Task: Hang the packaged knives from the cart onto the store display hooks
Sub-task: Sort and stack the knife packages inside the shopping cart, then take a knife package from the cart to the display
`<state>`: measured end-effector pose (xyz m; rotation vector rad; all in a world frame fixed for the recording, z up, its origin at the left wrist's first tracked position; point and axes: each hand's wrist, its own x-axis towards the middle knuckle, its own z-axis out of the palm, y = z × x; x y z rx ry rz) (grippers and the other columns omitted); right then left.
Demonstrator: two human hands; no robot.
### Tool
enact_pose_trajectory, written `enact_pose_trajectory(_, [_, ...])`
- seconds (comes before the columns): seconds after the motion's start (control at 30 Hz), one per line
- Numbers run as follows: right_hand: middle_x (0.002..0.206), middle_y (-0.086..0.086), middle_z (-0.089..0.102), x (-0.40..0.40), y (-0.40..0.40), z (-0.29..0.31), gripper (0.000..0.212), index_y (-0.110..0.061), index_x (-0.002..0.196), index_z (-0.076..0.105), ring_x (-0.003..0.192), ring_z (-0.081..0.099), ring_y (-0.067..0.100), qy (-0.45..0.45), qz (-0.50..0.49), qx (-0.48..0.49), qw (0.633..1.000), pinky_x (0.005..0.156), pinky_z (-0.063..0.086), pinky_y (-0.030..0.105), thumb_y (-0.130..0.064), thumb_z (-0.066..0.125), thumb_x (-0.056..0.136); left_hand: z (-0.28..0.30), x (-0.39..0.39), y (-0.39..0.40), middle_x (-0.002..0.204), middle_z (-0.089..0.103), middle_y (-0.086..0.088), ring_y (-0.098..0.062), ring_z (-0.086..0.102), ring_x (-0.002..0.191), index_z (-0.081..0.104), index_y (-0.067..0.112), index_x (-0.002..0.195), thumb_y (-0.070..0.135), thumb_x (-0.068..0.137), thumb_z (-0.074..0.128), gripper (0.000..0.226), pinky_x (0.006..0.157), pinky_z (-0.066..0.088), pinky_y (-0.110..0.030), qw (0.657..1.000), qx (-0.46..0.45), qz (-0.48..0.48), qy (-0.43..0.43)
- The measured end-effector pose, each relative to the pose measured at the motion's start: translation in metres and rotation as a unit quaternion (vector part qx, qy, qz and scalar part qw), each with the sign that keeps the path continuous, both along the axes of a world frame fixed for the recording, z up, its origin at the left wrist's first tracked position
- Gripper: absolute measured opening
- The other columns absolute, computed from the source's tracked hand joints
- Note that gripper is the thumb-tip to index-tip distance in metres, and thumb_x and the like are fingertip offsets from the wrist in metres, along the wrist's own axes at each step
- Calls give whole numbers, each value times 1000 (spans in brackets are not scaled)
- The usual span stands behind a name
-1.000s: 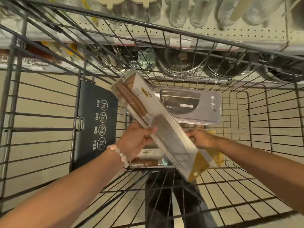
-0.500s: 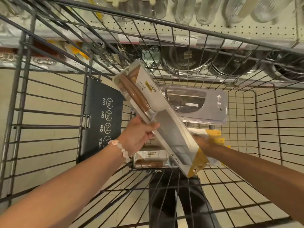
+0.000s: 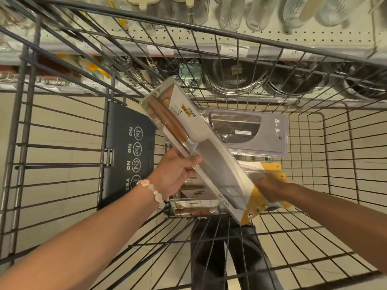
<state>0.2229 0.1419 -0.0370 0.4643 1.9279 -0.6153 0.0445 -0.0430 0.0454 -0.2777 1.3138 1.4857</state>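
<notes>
- Left hand [image 3: 174,174] wrapped round middle of long clear-packed knife with brown wood handle [image 3: 201,151], tilted above wire cart [image 3: 314,143].
- Right hand [image 3: 270,188] low behind pack's yellow end; grip too hidden to tell.

Brown-handled knife [image 3: 201,155], yellow-edged pack

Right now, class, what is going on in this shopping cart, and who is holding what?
A person is reaching into a wire cart. The left hand grips a packaged cleaver with a wooden handle, lifted at a slant above the basket. The right hand reaches down to the yellow-edged packages below it; its grip is hidden. A grey knife pack lies further in. Nothing is hung yet.
</notes>
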Motion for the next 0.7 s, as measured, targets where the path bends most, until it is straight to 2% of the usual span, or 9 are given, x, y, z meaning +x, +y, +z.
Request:
enact_pose_trajectory(0.07, [93,7,51,4,3,2,32,-1,124,53,85,39,17,-3,44,-15,999,75,33,27,-7,43,95,0,0,0,97,69,-9,-24,65,96,61,9,102,-13,84,52,30,79,58,-35,1000,4,7,-4])
enact_pose_trajectory(0.13, [91,5,45,2,4,6,31,-3,123,53,86,38,17,3,67,-21,998,75,31,26,-5,42,94,0,1,-1,96,69,-9,-23,66,95,61,11,100,-13,84,52,30,82,57,-36,1000,9,8,-4])
enact_pose_trajectory(0.23, [86,2,42,4,8,10,21,-18,108,53,87,39,17,6,87,-38,996,76,33,27,-6,43,94,1,2,-1,93,70,-6,-21,66,93,62,12,98,-13,84,52,30,83,57,-36,1000,11,3,1])
enact_pose_trajectory(0.3, [95,-3,51,6,12,12,11,-21,92,51,91,47,16,23,89,-54,994,84,43,31,-11,48,93,3,4,0,92,71,-4,-20,66,92,61,12,98,-13,83,52,31,84,56,-36,1000,11,5,0])
enact_pose_trajectory(0.33, [100,-4,58,9,13,13,7,-19,92,57,95,53,15,37,92,-59,993,88,47,32,-15,51,92,4,4,0,94,70,-5,-21,66,93,61,12,99,-13,83,52,31,86,55,-37,1000,12,6,-1])
enact_pose_trajectory(0.47, [106,-5,63,16,19,31,16,-24,103,63,96,55,10,63,113,-88,988,87,46,25,-19,57,89,13,5,1,98,69,-9,-24,66,96,58,5,109,-13,83,52,32,89,53,-40,1000,12,3,-1])
enact_pose_trajectory(0.53, [104,-12,60,18,22,40,19,-28,105,62,100,55,9,71,96,-102,988,89,46,25,-19,57,89,21,4,2,99,69,-10,-24,66,95,55,2,116,-12,80,55,38,89,53,-40,1000,16,-6,2])
enact_pose_trajectory(0.63, [104,-27,53,19,28,59,30,-40,112,61,103,51,2,70,77,-117,988,93,44,25,-20,58,89,34,4,2,98,68,-12,-24,67,92,57,1,113,-10,77,58,38,82,55,-38,999,29,-27,15])
enact_pose_trajectory(0.7, [108,-23,58,18,32,71,33,-48,105,59,103,55,6,69,44,-127,989,93,47,28,-19,59,88,43,3,2,100,66,-16,-24,66,91,58,0,109,-13,81,54,32,78,58,-36,999,29,-31,22])
